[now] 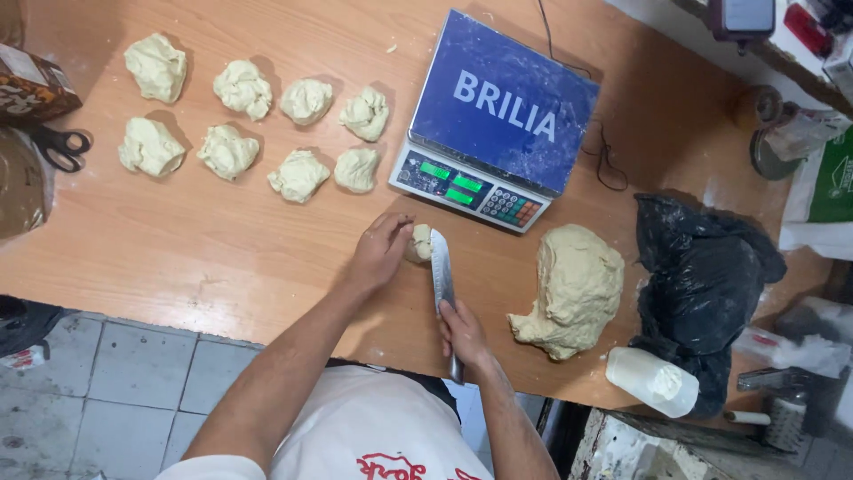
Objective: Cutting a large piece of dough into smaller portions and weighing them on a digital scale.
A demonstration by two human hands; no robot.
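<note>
Here, you are working at a wooden table (222,258) with 8 dough portions (253,124) lying in 2 rows of 4 at the far left, each one apart from its neighbours. Your left hand (380,253) is curling narrowly over 1 small dough piece (419,243) at the centre of the table, fingertips pressing on it. Your right hand (464,336) is closing around the handle of 1 knife (442,276), whose blade is lying flat on the wood, touching the right side of that small piece.

1 blue scale (502,111) is sitting just beyond your hands, its keypad edge near the small piece and its cord trailing off to the right. 1 large dough mass (573,289) is resting to the right of the knife, near but apart. 1 black plastic bag (702,276) is crowding the right end of the table, with 1 white plastic bottle (653,380) lying on its side at the near edge beside it. 1 pair of black-handled scissors (60,147) and 1 brown carton (31,87) are occupying the far left edge.

Open wood is stretching between the 8 portions and your left hand. The near table edge is running just under your forearms, with grey floor tiles (115,391) showing below at the left.
</note>
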